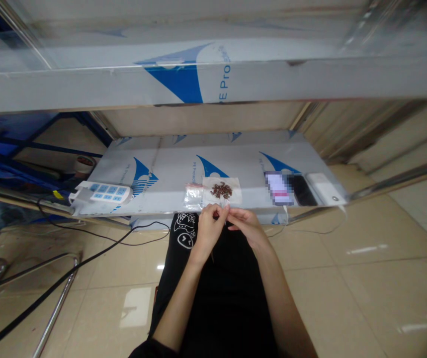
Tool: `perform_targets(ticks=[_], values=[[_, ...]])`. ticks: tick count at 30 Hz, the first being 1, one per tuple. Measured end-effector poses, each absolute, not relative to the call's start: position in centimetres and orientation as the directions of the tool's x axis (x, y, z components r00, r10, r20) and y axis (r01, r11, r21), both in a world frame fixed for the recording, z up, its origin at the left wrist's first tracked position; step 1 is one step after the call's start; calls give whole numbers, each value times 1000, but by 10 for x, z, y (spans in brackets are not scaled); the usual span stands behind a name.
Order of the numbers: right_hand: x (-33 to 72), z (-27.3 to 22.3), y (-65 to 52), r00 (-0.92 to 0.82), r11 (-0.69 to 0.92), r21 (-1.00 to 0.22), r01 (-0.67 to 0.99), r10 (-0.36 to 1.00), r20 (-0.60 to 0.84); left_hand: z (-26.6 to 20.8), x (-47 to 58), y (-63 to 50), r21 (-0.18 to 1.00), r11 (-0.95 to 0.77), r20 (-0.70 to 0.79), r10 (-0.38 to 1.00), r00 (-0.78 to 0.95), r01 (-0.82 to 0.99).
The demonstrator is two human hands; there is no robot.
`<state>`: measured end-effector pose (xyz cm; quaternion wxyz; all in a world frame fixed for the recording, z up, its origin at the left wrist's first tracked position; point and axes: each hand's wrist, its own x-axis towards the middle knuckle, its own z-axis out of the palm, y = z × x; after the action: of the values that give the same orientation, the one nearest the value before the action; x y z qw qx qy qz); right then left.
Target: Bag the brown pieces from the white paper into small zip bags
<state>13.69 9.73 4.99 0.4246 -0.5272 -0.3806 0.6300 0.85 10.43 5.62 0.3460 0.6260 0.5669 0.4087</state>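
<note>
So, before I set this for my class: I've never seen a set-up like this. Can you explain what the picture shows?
There is no machine here, just a person's two bare hands. The single picture comes from a camera worn on that person's head, looking forward and down, so the forearms reach up from the bottom edge.

The left hand and right hand meet fingertip to fingertip at the near edge of a table. Any small item pinched between them is too tiny to make out.

Just beyond lie brown bits on a white sheet, with a clear bag to its left. Farther left is a power strip; off to the right are a blurred-out screen, a black device and a white device.
</note>
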Motion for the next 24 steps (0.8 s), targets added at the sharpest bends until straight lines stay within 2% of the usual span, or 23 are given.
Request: perform_targets(ticks=[10, 15, 19, 24], values=[[138, 53, 96, -70, -373, -921, -113, 928, -367, 58, 10, 102, 878, -135, 154, 988, -5, 459], [139, 57, 96, -72, -381, -920, -95, 924, -375, 54, 10, 101, 907, -135, 151, 989, -8, 398], [139, 58, 95, -68, -307, -950, -59, 951, -303, 52, 8, 101, 901, -157, 168, 986, 8, 405], [133, 61, 95, 8, -176, -980, 91, 984, -175, 48, 4, 101, 861, -148, 166, 986, 7, 486]])
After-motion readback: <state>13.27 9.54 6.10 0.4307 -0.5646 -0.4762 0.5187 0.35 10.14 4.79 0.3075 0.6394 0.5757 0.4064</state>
